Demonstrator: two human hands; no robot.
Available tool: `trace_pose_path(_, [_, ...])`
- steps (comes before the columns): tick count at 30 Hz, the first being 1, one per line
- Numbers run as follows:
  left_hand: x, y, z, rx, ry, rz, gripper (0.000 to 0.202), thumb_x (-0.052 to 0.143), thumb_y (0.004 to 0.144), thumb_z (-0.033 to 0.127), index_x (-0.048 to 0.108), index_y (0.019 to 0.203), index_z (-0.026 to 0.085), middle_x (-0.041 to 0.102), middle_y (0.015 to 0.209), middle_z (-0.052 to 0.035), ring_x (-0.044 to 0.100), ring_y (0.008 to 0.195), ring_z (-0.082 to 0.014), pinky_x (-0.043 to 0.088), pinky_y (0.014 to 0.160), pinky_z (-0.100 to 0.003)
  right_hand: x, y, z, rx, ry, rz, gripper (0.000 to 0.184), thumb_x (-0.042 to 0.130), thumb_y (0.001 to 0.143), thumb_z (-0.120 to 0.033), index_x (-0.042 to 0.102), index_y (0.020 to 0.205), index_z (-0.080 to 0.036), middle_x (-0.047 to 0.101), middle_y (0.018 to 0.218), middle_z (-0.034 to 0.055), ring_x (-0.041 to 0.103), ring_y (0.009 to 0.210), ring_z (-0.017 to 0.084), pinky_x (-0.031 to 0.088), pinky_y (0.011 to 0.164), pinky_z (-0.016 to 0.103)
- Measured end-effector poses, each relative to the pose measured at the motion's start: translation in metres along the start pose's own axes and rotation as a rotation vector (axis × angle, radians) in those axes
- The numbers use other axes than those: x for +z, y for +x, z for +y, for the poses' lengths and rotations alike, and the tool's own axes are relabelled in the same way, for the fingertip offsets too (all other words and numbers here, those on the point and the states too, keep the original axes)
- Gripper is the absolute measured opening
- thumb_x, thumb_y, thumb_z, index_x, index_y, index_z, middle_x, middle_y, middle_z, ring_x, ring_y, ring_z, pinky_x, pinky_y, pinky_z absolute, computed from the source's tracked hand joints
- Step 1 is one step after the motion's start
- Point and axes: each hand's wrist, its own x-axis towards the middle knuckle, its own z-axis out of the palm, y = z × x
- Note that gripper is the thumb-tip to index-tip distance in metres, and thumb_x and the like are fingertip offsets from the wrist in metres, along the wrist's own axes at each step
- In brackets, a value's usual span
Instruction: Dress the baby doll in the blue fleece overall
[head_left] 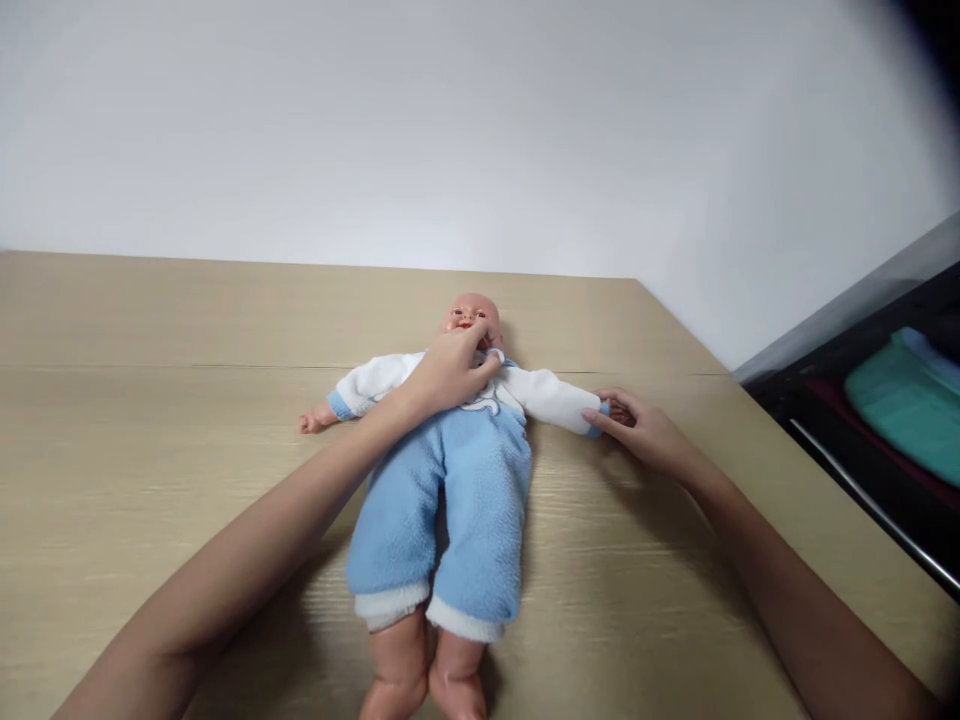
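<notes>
A baby doll (480, 480) lies on its back on the wooden table, head at the far side and bare feet towards me. It wears a fleece outfit with light blue legs and white sleeves, both arms spread out. My left hand (459, 368) is at the doll's collar, just below its chin, fingers curled on the white fabric near the neck. My right hand (639, 428) pinches the cuff of the sleeve (559, 398) on the right, with the doll's small hand partly hidden behind my fingers.
The pale wooden table (150, 480) has a seam running across it and meets a white wall (375, 130) at the back. Beyond its right edge are a dark surface with a shiny rim and a green cloth-like item (907, 400), blurred.
</notes>
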Motion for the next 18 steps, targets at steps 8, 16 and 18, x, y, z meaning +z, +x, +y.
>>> trace_pose_path(8, [0.001, -0.001, -0.005, 0.093, 0.189, 0.004, 0.012, 0.054, 0.099, 0.017, 0.063, 0.107, 0.020, 0.074, 0.113, -0.0109, 0.063, 0.113, -0.0310, 0.047, 0.105, -0.045, 0.008, 0.000, -0.006, -0.431, -0.337, 0.342, 0.052, 0.072, 0.096, -0.057, 0.068, 0.130, -0.018, 0.072, 0.130, 0.0181, 0.066, 0.122, 0.041, 0.049, 0.109, 0.061])
trace_pose_path(16, [-0.004, -0.005, 0.015, 0.244, 0.228, -0.001, 0.016, 0.051, 0.106, 0.026, 0.065, 0.110, 0.019, 0.069, 0.119, -0.0123, 0.057, 0.116, -0.0311, 0.041, 0.113, -0.048, 0.069, -0.034, -0.052, -0.425, 0.172, 0.067, 0.030, 0.067, 0.104, -0.040, 0.064, 0.132, -0.027, 0.068, 0.119, 0.0089, 0.068, 0.101, 0.025, 0.058, 0.090, 0.042])
trace_pose_path(18, [-0.004, -0.005, 0.022, 0.295, 0.162, -0.055, 0.018, 0.051, 0.107, 0.029, 0.066, 0.108, 0.019, 0.070, 0.114, -0.0109, 0.059, 0.110, -0.0293, 0.043, 0.107, -0.045, 0.086, -0.034, -0.056, -0.336, 0.321, -0.078, 0.035, 0.069, 0.103, -0.043, 0.061, 0.133, -0.026, 0.066, 0.114, 0.0074, 0.068, 0.101, 0.024, 0.058, 0.088, 0.039])
